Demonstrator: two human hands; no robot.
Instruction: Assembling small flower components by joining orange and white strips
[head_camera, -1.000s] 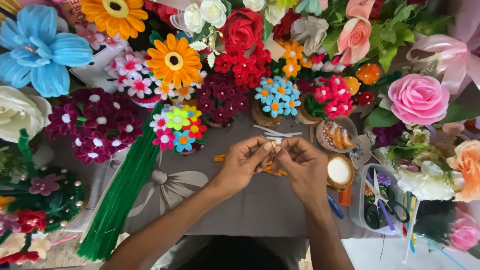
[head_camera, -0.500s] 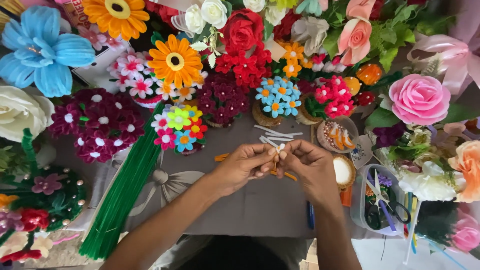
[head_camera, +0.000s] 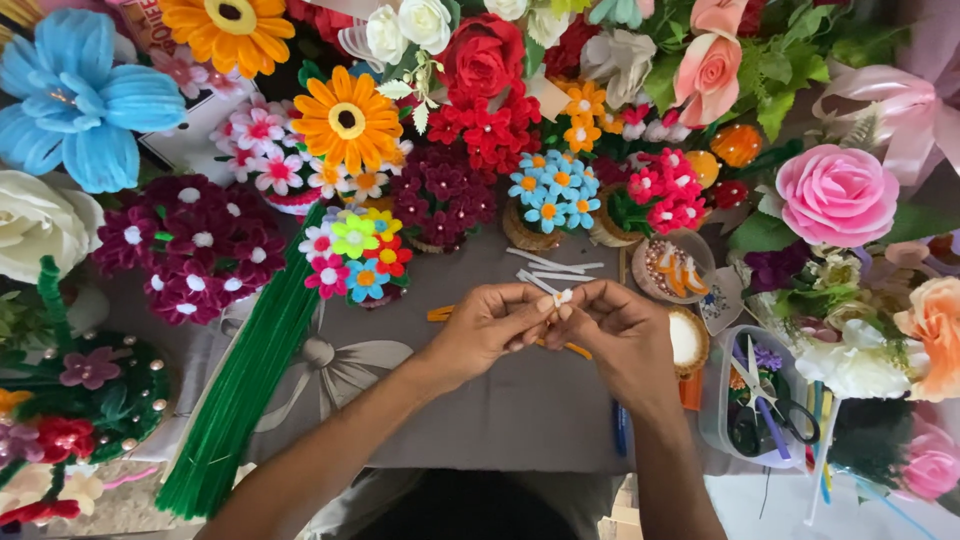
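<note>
Centrally, left hand (head_camera: 487, 328) and right hand (head_camera: 617, 330) meet, fingers (head_camera: 540, 305) pinching a small white piece (head_camera: 562, 296) above the grey-clothed counter (head_camera: 520, 400); green stems (head_camera: 245, 385) lie lower left, craft flowers (head_camera: 345, 120) crowd the top.

From my remote seat I look down on a worktop (head_camera: 520, 400) under a grey cloth printed with a pale bow, crowded on three sides with handmade flowers. A long bundle of green pipe cleaners (head_camera: 245, 390) lies slantwise at the left, short white sticks (head_camera: 555, 268) and an orange pipe cleaner (head_camera: 440, 313) sit near the middle, just before the small pots of red (head_camera: 470, 125), blue (head_camera: 548, 190) and multicoloured blossoms (head_camera: 355, 255). At the right I see a shallow dish of beads (head_camera: 672, 268), a round white-filled tin (head_camera: 686, 340) and a clear tub of scissors (head_camera: 760, 410).
</note>
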